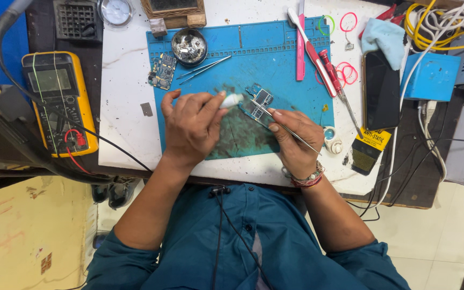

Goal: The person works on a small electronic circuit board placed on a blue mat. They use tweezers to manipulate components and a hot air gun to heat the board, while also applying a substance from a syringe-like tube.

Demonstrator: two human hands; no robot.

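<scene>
A small circuit board (257, 103) lies on the blue work mat (275, 59), right between the two hands. The left hand (191, 126) pinches a little white wad (231, 100) in its fingertips and presses it against the board, and the right hand (292, 138) has its fingers closed on thin metal tweezers (280, 121) whose tips touch the board. Farther up the mat sit a second circuit board (162, 71), a round tin of small parts (189, 46) and a spare pair of tweezers (204, 69), and a yellow multimeter (57, 102) rests off to the left.
</scene>
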